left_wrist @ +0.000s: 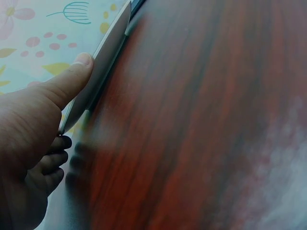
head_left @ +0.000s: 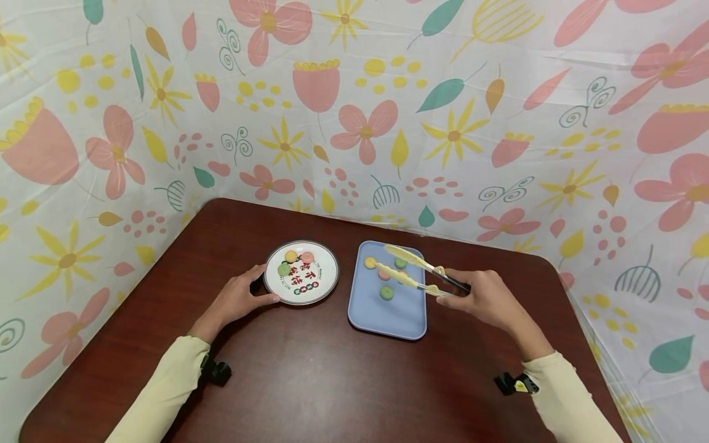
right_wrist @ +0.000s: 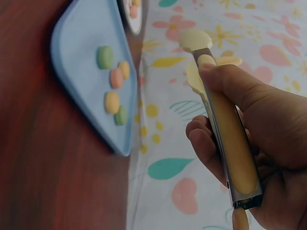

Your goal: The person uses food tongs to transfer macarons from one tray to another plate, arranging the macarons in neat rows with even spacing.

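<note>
My left hand (head_left: 235, 301) holds the left edge of a white plate (head_left: 328, 277), thumb along the rim and fingers curled below it. In the left wrist view the plate (left_wrist: 103, 62) appears edge-on, close over the table. A yellow macaron (head_left: 291, 256), a pink macaron (head_left: 307, 258) and a green macaron (head_left: 284, 269) sit on the plate. My right hand (head_left: 484, 298) grips cream-tipped tongs (head_left: 408, 253) with metal arms, their tips apart and nothing between them. They overlap the blue tray (head_left: 362, 314), where several macarons lie, including a green one (head_left: 386, 293) in front.
A dark red-brown wooden table (head_left: 310, 381) carries the plate on the left and the tray to its right. Flower-patterned cloth (head_left: 354, 80) hangs behind the table and along its sides. A black wrist camera (head_left: 217, 371) is strapped at the left sleeve, another (head_left: 505, 384) at the right.
</note>
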`<state>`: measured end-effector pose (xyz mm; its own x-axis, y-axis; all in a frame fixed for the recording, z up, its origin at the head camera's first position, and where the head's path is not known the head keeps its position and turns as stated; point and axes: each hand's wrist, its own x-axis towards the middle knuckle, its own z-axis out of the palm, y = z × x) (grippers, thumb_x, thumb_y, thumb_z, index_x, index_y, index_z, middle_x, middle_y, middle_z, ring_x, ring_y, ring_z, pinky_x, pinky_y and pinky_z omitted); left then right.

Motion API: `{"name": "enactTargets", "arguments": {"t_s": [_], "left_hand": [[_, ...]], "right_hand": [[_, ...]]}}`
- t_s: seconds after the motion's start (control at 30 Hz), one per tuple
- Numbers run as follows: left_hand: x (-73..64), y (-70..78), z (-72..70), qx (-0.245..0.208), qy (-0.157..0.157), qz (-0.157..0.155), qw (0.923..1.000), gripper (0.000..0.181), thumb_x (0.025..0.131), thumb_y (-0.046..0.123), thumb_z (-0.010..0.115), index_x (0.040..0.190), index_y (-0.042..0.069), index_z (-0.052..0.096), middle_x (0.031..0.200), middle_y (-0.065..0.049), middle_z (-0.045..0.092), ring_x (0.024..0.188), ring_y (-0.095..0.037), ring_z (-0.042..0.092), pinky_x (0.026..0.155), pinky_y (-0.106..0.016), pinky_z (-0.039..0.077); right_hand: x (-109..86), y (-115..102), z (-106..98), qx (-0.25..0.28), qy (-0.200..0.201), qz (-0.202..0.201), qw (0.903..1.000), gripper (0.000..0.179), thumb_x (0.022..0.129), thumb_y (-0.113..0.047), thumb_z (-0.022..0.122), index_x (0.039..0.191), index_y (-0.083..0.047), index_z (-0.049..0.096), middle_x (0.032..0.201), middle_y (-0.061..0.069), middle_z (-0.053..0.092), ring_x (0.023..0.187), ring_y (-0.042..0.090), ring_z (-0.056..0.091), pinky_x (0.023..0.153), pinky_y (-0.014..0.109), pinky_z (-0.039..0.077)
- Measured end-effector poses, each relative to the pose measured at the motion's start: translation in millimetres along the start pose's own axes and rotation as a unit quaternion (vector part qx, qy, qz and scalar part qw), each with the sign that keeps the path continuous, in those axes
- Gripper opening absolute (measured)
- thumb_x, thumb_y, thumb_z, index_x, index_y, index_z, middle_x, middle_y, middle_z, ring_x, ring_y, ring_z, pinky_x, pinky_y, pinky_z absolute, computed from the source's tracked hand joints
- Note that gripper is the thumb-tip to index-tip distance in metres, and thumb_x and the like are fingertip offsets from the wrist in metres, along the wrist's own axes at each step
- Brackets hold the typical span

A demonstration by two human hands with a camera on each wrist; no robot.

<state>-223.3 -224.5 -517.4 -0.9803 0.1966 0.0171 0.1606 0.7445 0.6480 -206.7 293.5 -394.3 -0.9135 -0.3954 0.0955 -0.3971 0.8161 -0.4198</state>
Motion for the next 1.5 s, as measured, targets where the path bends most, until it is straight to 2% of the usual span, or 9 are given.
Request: {"name": "enactTargets", "arguments": {"t_s": [0.23, 0.7, 0.87, 1.07, 1.2, 1.33, 1.5], "left_hand": [[-2.6, -0.6, -0.4, 0.000, 0.002, 0.000, 1.0000, 0.104, 0.082, 0.058, 0.080, 0.158, 0.004, 0.036, 0.160, -0.022, 0.038, 0.149, -0.041, 0.034, 0.115, -0.058, 0.037], [-1.4, 0.7, 0.7, -0.002, 0.001, 0.003, 1.0000, 0.103, 0.082, 0.057, 0.080, 0.158, 0.003, 0.037, 0.160, -0.021, 0.038, 0.150, -0.040, 0.032, 0.115, -0.058, 0.037], [-1.8, 0.9, 0.0, -0.002, 0.000, 0.004, 1.0000, 0.102, 0.082, 0.057, 0.080, 0.158, 0.002, 0.037, 0.160, -0.022, 0.038, 0.149, -0.041, 0.033, 0.115, -0.058, 0.036], [-1.0, 0.0, -0.2, 0.000, 0.001, 0.004, 1.0000, 0.103, 0.082, 0.057, 0.080, 0.157, 0.001, 0.037, 0.160, -0.022, 0.038, 0.149, -0.040, 0.033, 0.116, -0.057, 0.035], [-0.6, -0.4, 0.2, 0.001, 0.002, 0.002, 1.0000, 0.104, 0.081, 0.059, 0.080, 0.157, 0.001, 0.038, 0.159, -0.022, 0.039, 0.149, -0.041, 0.033, 0.116, -0.057, 0.035], [-0.7, -0.2, 0.4, 0.001, 0.003, 0.003, 1.0000, 0.104, 0.081, 0.060, 0.080, 0.157, 0.001, 0.038, 0.159, -0.023, 0.039, 0.149, -0.042, 0.032, 0.116, -0.059, 0.035], [-0.8, 0.5, -0.1, -0.002, 0.002, -0.001, 1.0000, 0.104, 0.081, 0.060, 0.080, 0.158, 0.003, 0.038, 0.160, -0.022, 0.039, 0.150, -0.041, 0.032, 0.116, -0.058, 0.035]], "right_hand": [[-11.8, 10.5, 17.2, 0.010, -0.010, 0.015, 0.9998, 0.061, 0.083, -0.035, 0.086, 0.134, -0.006, 0.069, 0.058, -0.009, 0.046, 0.049, 0.006, 0.040, 0.045, 0.023, 0.037], [-27.4, 25.2, 49.2, 0.022, -0.026, 0.042, 0.9985, 0.063, 0.081, -0.037, 0.088, 0.132, -0.005, 0.070, 0.061, -0.009, 0.048, 0.054, 0.006, 0.042, 0.046, 0.022, 0.038], [-29.1, 28.6, 55.2, 0.013, -0.025, 0.037, 0.9989, 0.061, 0.080, -0.035, 0.089, 0.130, -0.005, 0.071, 0.070, -0.009, 0.058, 0.060, 0.008, 0.044, 0.050, 0.023, 0.038], [-30.0, 32.7, 57.1, 0.009, -0.029, 0.041, 0.9987, 0.062, 0.081, -0.033, 0.088, 0.130, -0.001, 0.070, 0.076, -0.004, 0.064, 0.061, 0.009, 0.045, 0.050, 0.022, 0.037], [-31.1, 35.2, 58.9, 0.009, -0.027, 0.038, 0.9989, 0.061, 0.081, -0.033, 0.088, 0.129, 0.000, 0.070, 0.091, 0.003, 0.072, 0.064, 0.010, 0.047, 0.052, 0.023, 0.038], [-32.4, 36.9, 61.2, 0.008, -0.027, 0.039, 0.9989, 0.060, 0.081, -0.034, 0.088, 0.128, 0.000, 0.071, 0.101, 0.006, 0.074, 0.066, 0.011, 0.049, 0.054, 0.023, 0.039], [-33.8, 37.8, 62.0, 0.009, -0.035, 0.046, 0.9983, 0.061, 0.082, -0.035, 0.087, 0.129, 0.000, 0.070, 0.103, 0.006, 0.074, 0.067, 0.011, 0.050, 0.054, 0.023, 0.040]]}}
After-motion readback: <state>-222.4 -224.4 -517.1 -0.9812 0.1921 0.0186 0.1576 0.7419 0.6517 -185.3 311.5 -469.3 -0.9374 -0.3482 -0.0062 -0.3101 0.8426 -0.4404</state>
